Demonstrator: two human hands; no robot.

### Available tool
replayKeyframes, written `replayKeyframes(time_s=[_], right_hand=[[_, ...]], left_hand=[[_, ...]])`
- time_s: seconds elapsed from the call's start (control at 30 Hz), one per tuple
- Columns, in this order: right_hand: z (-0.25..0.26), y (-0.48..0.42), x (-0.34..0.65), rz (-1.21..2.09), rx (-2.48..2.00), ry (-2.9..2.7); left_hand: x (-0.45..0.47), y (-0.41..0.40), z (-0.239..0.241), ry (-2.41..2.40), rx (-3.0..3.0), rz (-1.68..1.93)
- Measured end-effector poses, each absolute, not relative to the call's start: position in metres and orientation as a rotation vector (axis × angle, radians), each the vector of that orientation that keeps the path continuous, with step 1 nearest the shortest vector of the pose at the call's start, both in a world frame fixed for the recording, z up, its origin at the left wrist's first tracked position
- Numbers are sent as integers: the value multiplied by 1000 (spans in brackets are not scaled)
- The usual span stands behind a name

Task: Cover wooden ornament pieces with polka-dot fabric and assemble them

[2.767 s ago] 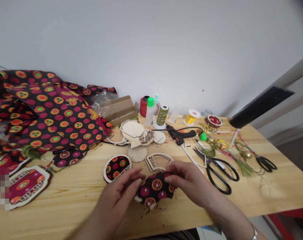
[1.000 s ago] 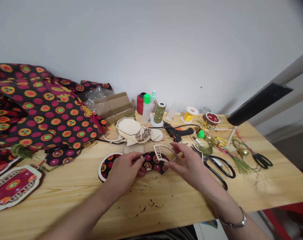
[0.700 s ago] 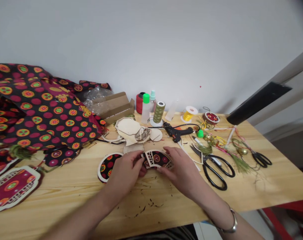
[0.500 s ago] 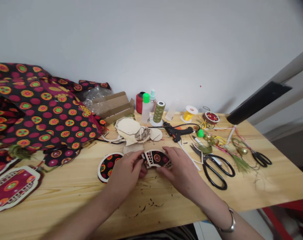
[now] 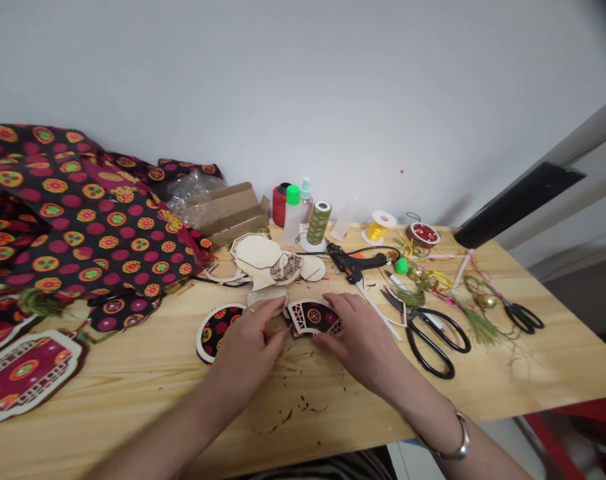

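Note:
A fan-shaped wooden piece (image 5: 317, 316) with cut-out lattice ends and dark floral fabric in its middle lies low over the table in front of me. My right hand (image 5: 355, 333) grips its right end, fingers on the far edge and thumb on the near edge. Beside the left end is my left hand (image 5: 250, 340), its index finger and thumb apart with nothing visible between them. Partly behind that hand, a round piece (image 5: 217, 331) with a pale rim and black floral fabric rests on the wood.
Pale wooden cut-outs (image 5: 257, 252) and a black glue gun (image 5: 355, 261) lie beyond my hands. Large black scissors (image 5: 433, 340) are to the right, among cords and tassels. Patterned fabric (image 5: 93, 220) is heaped at left. Bottles (image 5: 292, 223) and thread spools (image 5: 319, 223) stand by the wall.
My left fingers have let go of the fan-shaped piece's left end and parted slightly from it. My right hand keeps its hold, nearly still.

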State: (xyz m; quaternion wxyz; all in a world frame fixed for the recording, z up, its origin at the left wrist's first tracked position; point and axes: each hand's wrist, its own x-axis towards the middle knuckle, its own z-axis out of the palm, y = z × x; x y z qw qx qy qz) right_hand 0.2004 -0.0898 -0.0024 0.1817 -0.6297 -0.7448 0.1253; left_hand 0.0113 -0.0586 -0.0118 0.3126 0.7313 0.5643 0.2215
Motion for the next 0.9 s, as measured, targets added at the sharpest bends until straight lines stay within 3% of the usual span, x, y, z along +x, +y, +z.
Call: replayKeyframes(time_s=[0.9], right_hand=[[0, -88, 203, 415, -1816, -2177]], left_hand=[[18, -59, -20, 1469, 2051, 432]])
